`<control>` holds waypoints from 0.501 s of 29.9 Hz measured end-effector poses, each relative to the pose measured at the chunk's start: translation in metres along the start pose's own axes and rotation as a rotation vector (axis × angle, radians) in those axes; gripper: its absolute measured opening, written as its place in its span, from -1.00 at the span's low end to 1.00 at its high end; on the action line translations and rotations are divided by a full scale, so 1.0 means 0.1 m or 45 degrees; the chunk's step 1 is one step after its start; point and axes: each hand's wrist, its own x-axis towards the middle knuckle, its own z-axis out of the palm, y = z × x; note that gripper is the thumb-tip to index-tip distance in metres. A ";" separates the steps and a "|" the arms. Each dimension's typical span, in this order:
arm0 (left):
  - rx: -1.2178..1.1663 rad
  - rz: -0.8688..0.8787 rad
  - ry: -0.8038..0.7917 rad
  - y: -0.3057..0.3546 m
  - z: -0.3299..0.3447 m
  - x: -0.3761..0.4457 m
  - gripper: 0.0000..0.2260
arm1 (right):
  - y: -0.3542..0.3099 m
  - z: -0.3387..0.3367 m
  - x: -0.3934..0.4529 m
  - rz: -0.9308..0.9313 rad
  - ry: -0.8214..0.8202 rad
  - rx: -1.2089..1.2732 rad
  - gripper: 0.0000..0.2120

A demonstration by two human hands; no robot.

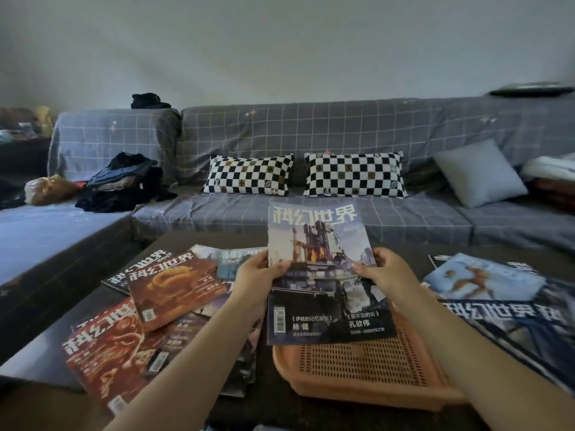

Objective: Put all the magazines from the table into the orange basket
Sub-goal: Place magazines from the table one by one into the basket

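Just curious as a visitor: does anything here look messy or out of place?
Yes. Glossy magazines lie scattered, overlapping and askew: red-orange ones left of the orange plastic basket, blue ones to its right. Dark clothes are heaped on the grey checked sofa.
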 end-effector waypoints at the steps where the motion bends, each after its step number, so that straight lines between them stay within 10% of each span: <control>1: -0.005 -0.021 -0.021 -0.05 0.09 0.02 -0.68 | 0.07 -0.08 0.00 0.020 0.017 0.005 -0.61; 15: 0.214 -0.379 -0.044 -0.76 0.79 0.27 -0.86 | 0.93 -0.38 -0.03 0.278 0.070 -0.312 -0.56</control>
